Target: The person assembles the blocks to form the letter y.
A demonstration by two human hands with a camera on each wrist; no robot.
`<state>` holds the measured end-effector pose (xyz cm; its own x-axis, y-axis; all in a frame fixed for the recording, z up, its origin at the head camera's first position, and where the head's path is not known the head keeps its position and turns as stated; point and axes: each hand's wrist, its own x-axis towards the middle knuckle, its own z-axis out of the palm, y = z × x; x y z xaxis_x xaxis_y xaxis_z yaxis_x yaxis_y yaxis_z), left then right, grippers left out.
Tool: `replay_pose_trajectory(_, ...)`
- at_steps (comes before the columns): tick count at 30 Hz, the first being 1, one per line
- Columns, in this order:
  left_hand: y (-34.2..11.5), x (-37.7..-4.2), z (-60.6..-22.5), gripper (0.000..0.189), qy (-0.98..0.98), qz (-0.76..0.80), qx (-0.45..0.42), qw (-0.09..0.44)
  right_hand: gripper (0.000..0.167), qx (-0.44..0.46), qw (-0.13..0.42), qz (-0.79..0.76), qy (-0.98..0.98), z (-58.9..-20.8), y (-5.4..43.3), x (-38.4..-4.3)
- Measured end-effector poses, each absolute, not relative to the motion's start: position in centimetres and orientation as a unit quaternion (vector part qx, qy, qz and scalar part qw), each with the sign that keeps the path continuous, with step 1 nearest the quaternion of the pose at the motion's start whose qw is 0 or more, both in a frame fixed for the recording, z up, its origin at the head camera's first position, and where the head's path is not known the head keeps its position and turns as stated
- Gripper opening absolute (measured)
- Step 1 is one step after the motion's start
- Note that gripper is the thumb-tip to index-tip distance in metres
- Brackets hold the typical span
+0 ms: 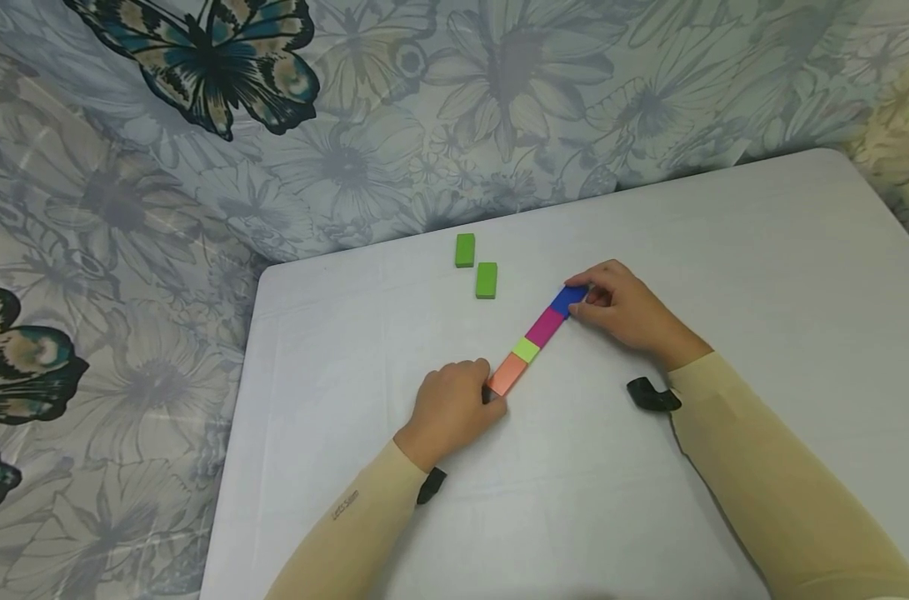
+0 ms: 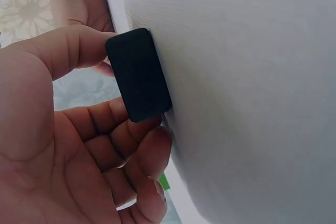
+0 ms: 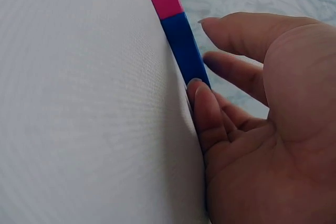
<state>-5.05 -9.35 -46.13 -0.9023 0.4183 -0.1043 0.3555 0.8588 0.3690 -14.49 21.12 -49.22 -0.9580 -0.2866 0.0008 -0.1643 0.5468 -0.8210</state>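
Note:
A slanting row of small blocks lies on the white table, seen in the head view. From its upper right end come a blue block [image 1: 566,301], a magenta block [image 1: 545,327], a short lime block [image 1: 526,350] and a salmon block [image 1: 507,374]. My left hand [image 1: 454,408] pinches a black block [image 2: 139,74] between thumb and fingers at the lower left end, mostly hidden in the head view. My right hand [image 1: 625,310] holds the blue block's outer end with thumb and finger on either side.
Two green blocks [image 1: 486,281] lie apart from the row, towards the far edge of the white table [image 1: 724,275]. Floral cloth [image 1: 349,167] with butterflies hangs behind and to the left. A dark wrist device [image 1: 652,395] sits by the right sleeve.

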Motion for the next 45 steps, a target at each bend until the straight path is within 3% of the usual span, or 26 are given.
replay_pose_trajectory(13,-8.8,-6.1,-45.8,0.022,0.959,0.191,0.165,0.128,0.052,-0.106,0.069,-0.449,0.885,-49.3,21.5,-14.7)
replay_pose_trajectory(21,-9.7,-7.7,-44.5,0.055,0.950,0.221,0.119,0.187,0.052,-0.099,0.074,-0.450,0.884,-49.3,21.5,-14.7)
replay_pose_trajectory(29,-11.7,-12.6,-43.6,0.040,0.934,0.293,0.157,0.129,0.051,-0.099,0.074,-0.454,0.882,-49.5,21.5,-14.8)
replay_pose_trajectory(34,-11.8,-15.4,-43.9,0.041,0.931,0.311,0.169,0.096,0.050,-0.102,0.073,-0.454,0.882,-49.7,21.6,-14.9)
replay_pose_trajectory(45,-11.0,-19.6,-46.0,0.062,0.911,0.333,0.201,0.136,0.049,-0.104,0.068,-0.459,0.880,-49.4,21.6,-15.1)
